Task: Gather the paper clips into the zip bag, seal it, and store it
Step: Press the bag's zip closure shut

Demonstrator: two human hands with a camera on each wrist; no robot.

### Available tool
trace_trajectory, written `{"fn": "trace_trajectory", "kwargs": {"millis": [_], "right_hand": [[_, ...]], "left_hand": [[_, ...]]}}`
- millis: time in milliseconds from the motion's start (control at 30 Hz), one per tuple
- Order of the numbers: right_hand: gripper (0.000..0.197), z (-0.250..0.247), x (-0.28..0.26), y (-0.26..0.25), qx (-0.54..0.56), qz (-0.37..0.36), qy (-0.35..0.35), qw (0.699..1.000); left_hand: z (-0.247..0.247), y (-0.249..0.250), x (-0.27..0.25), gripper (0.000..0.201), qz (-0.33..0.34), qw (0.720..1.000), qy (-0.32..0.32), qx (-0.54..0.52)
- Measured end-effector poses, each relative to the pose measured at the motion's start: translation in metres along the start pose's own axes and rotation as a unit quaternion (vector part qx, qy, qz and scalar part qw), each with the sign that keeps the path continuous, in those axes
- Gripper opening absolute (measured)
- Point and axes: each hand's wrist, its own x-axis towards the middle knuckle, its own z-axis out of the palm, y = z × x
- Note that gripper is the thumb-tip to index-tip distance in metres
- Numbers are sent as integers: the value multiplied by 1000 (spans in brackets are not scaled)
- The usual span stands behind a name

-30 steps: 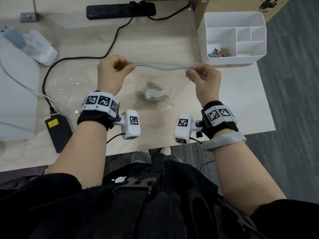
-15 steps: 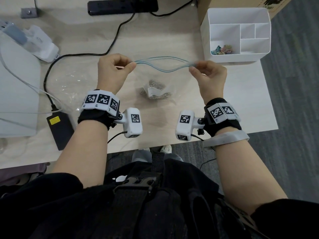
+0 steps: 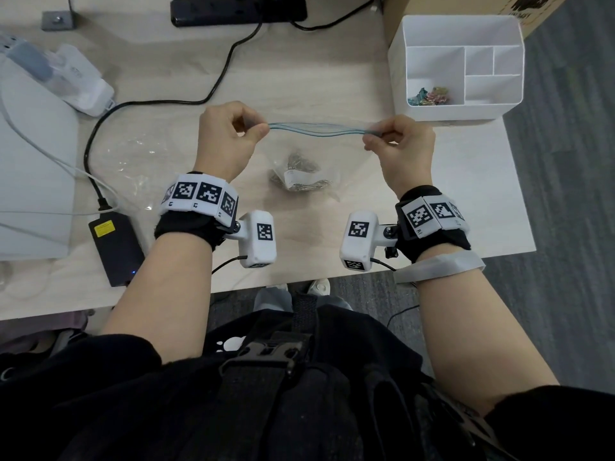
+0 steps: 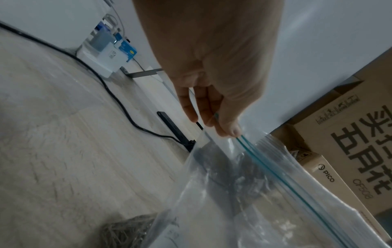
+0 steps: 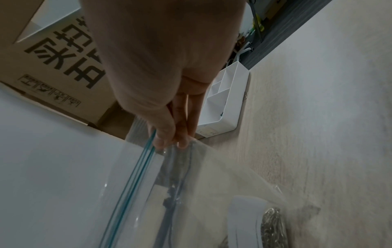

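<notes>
Clear zip bag [image 3: 349, 168], both hands pinching top

Half a second ago the blue zip strips of the clear plastic zip bag [image 3: 316, 131] bowed wide apart between the two pinches. Now they lie almost together, with only a thin gap midway between the left hand [image 3: 226, 138] and the right hand [image 3: 404, 146].

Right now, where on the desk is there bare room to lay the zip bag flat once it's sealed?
Bare desk lies right of the right hand, in front of the white organizer. There is also some between the power strip and the zip bag. Left of the left hand it is crowded: loose plastic film, black cable, power adapter.
</notes>
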Motion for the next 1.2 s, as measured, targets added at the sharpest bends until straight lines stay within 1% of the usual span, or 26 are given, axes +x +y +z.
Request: {"fn": "trace_trajectory", "kwargs": {"millis": [67,100,133,200,300,367,467,533,667,767,900,1033,1133,1200], "right_hand": [[32,-1,1,0,2,3,1,1000],[29,-1,1,0,3,2,1,1000],[25,-1,1,0,4,-1,-2,1000],[15,-2,-1,-3,12,-7,-16,1000],[13,-4,-1,-8,14,-11,-39,999],[9,-5,1,-11,-9,-16,-52,998],[3,-6,4,-14,-51,-23,-54,997],[3,-6,5,-14,-69,-25,-51,996],[5,-4,3,-17,-83,-21,-50,995],[6,-4,2,-17,-86,-20,-47,995],[5,-7,2,-14,-76,-19,-53,995],[4,-9,2,-15,-101,-18,-68,992],[4,-6,0,-16,-111,-21,-59,992],[4,-4,0,-17,-114,-32,-49,992]], "left_hand": [[-2,5,0,4,11,1000,-17,8],[-3,8,0,8,16,999,-30,12],[-3,11,1,12,18,999,-41,15],[-1,15,3,13,17,998,-51,31],[2,20,4,11,21,997,-47,64],[2,23,2,11,26,996,-43,72],[1,24,0,12,29,996,-44,78],[0,25,1,13,31,995,-48,84],[5,29,2,20,60,987,-70,130],[10,33,4,18,73,981,-68,166],[14,33,3,14,68,982,-59,166],[12,34,2,15,71,978,-60,187],[15,38,2,20,79,977,-71,183],[19,42,2,19,84,974,-81,196]]}}
